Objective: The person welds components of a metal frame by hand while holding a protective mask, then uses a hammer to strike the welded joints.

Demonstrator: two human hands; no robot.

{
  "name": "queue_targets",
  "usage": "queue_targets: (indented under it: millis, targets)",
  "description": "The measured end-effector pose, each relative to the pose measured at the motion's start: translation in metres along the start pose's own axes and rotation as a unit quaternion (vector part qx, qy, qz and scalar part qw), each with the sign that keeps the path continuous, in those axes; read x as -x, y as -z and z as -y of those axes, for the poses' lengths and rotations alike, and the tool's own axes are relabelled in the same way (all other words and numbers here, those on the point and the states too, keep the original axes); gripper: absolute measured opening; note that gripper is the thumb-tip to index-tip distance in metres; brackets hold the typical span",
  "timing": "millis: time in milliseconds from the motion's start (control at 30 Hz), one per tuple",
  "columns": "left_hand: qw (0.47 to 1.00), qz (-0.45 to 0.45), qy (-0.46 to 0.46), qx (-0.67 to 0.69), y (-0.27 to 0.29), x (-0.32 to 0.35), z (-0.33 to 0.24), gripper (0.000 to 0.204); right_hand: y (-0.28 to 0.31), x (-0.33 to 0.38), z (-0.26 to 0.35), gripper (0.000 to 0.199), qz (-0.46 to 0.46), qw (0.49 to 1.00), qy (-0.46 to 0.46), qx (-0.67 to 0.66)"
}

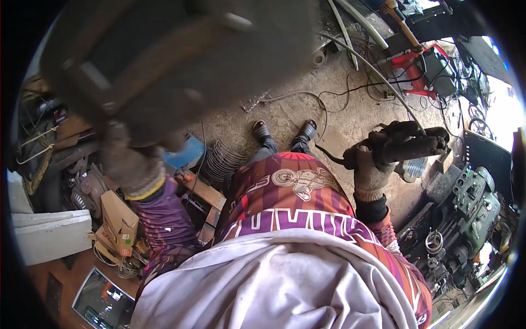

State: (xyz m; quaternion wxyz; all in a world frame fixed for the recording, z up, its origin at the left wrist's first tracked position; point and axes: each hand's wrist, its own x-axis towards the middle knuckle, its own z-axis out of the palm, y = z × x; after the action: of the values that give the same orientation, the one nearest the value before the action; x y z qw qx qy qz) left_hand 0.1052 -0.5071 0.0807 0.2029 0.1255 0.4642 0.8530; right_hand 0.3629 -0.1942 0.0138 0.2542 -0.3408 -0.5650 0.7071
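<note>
Grips dark tool (408,149) at three o'clock in right hand (372,172); well apart, apparently clasps blurred panel (219,71) at eleven in left hand (129,162). Expect stiff, likely heavy tool; hold by its nine-o'clock end.

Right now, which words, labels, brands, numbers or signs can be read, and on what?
Shirt: large white letters, legible; not copied out here.
Carton: coloured label, too small to read.
Dark panel in left hand: blurred, none readable.
Tool in right hand: none visible.
</note>
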Motion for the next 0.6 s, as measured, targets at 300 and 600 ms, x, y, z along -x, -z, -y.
queue_targets:
  millis: [300, 600]
  targets:
    - [0.997, -0.004, -0.016, 0.070, 0.017, -0.004, -0.015, 0.051, -0.003, 0.001, -0.008, 0.035, -0.024, 1.000, -0.013, 0.014]
    - [0.986, -0.167, -0.012, 0.020, -0.010, 0.015, 0.041, 0.050, -0.008, -0.005, -0.010, 0.037, -0.016, 0.999, -0.003, 0.040]
